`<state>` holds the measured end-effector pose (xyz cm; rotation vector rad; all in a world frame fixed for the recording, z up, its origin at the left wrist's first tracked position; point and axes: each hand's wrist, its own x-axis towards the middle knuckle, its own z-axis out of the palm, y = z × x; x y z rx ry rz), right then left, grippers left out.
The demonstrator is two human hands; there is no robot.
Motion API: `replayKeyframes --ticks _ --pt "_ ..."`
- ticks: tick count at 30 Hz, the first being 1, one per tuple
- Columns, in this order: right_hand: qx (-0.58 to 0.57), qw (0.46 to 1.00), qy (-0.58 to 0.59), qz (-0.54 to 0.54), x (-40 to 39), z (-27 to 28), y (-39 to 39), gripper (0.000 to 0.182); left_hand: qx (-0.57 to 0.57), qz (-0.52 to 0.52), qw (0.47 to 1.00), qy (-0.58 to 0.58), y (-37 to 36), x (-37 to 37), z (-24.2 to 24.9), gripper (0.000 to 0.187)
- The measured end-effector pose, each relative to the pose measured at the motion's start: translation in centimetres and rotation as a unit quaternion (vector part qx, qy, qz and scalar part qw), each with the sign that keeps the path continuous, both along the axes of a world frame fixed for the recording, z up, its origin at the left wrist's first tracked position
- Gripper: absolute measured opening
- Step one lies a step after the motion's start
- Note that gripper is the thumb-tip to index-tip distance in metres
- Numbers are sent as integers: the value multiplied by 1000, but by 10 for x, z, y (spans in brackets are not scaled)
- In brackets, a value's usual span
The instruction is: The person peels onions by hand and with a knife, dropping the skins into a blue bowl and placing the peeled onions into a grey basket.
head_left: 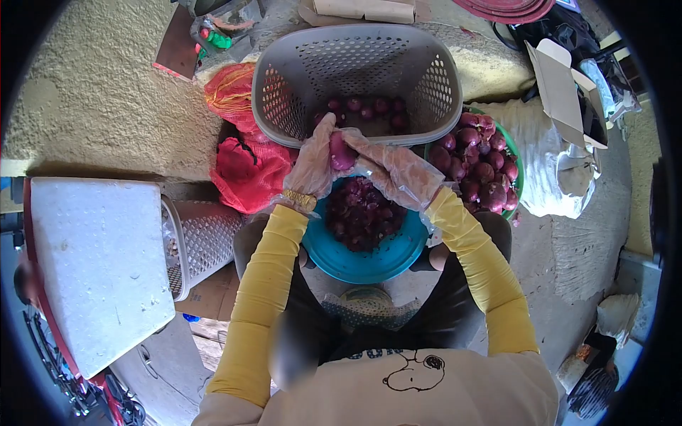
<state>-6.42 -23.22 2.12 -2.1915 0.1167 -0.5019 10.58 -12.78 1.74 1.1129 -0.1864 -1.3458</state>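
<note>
My left hand (316,160), in a clear plastic glove, is closed around a red onion (342,152). The gloved right hand (398,165) meets that onion from the other side, its fingers closed against the upper edge. Whether a small tool is between those fingers is hidden. Below both hands, a blue basin (323,245) bears a heap of dark red onion skins (362,216). Just beyond them, a grey perforated basket (359,42) has several red onions (366,111) at its bottom. To the right, a green-rimmed tub (518,170) is heaped with red onions (483,167).
A red mesh sack (249,174) lies left of my hands. Further left are a tilted perforated basket (209,241) and a white foam slab (99,263). A white sack (543,156) and an open cardboard box (558,92) are on the right.
</note>
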Motion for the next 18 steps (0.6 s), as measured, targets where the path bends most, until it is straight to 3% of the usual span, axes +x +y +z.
replayKeyframes --ticks 5,10,14,15,16,18 --pt "40 999 19 5 -4 4 -4 43 9 5 999 -48 1 -3 1 56" --pt "258 961 98 22 -9 15 -6 46 -31 -37 999 5 -2 7 -16 52" --pt "289 952 102 18 -16 27 -3 43 -42 -35 998 -22 6 9 -17 53" --pt "286 949 134 -13 -19 35 -2 39 -55 -55 971 -228 11 8 -16 52" --pt "282 944 165 -43 -20 38 -2 35 -66 -72 900 -424 13 7 -16 51" --pt "238 958 156 -22 -20 21 -9 36 -42 -97 922 -371 15 8 -12 47"
